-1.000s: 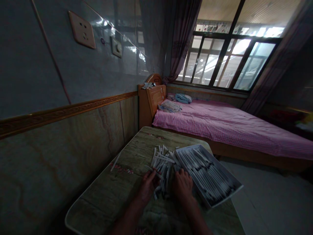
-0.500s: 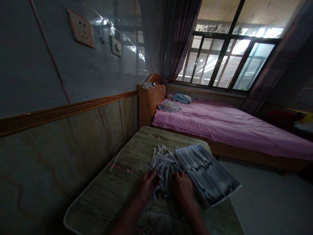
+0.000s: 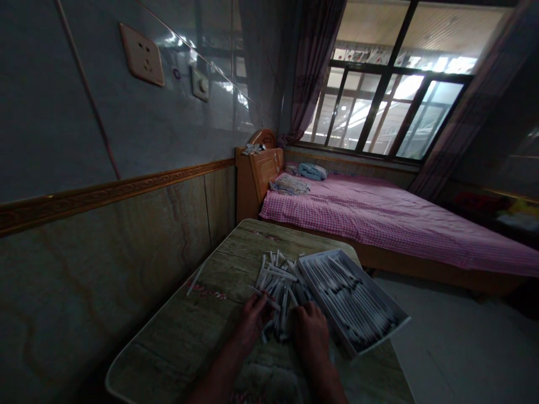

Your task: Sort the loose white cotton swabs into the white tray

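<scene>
A heap of thin white sticks (image 3: 278,283) lies on a small wood-patterned table (image 3: 197,331). My left hand (image 3: 252,321) rests at the heap's near left edge, its fingers pinched on one white stick. My right hand (image 3: 310,334) lies on the heap's near right side, fingers curled over the sticks; what they hold is hidden. To the right of the heap a shallow white tray (image 3: 393,328) holds several sticks laid in rows and juts past the table's right edge. A single stick (image 3: 194,279) lies apart to the left.
The table stands against a tiled wall (image 3: 105,241) on the left. Beyond it is a bed with a pink checked cover (image 3: 379,216) and a wooden headboard (image 3: 255,174). A barred window (image 3: 379,112) and curtains are behind. Bare floor (image 3: 455,348) lies to the right.
The view has shifted slightly, so everything sits a little left and lower. Both hands stay at the heap of sticks, with only small finger movements.
</scene>
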A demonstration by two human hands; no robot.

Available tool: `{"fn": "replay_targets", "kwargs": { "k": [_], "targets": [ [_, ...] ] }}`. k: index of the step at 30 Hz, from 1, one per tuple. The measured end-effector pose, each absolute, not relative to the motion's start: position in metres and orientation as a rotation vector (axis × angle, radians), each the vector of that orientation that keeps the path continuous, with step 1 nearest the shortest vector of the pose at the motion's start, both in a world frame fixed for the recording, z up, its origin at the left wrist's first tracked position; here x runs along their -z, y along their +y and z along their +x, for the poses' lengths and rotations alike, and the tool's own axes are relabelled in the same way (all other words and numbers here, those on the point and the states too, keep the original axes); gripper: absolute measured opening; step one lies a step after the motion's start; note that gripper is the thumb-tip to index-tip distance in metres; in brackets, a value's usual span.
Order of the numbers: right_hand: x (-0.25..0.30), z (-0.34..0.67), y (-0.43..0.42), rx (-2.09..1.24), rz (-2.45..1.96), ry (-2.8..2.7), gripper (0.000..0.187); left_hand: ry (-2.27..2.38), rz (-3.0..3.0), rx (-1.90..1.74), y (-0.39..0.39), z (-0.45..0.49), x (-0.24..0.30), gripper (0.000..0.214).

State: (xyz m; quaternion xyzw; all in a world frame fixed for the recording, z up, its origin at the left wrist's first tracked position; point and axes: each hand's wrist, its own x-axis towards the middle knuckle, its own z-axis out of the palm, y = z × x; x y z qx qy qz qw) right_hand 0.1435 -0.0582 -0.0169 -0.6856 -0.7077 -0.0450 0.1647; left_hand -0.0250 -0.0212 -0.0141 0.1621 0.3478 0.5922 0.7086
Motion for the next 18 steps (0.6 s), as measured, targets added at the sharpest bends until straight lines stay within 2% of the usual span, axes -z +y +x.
{"fn": "replay_targets", "kwargs": {
  "k": [14, 18],
  "targets": [
    [0.0103, 0.1404, -0.0626, 0.099, -1.879, -1.985, 0.019, 0.798, 0.375, -1.322, -0.0224, -0.0245, 0.0177, 0.024],
    [0.0151, 0.1426, -0.0631, 0.071, -1.738, -1.910, 0.023, 0.796, 0.393, -1.324, -0.0242, -0.0251, 0.0144, 0.024]
  ]
}}
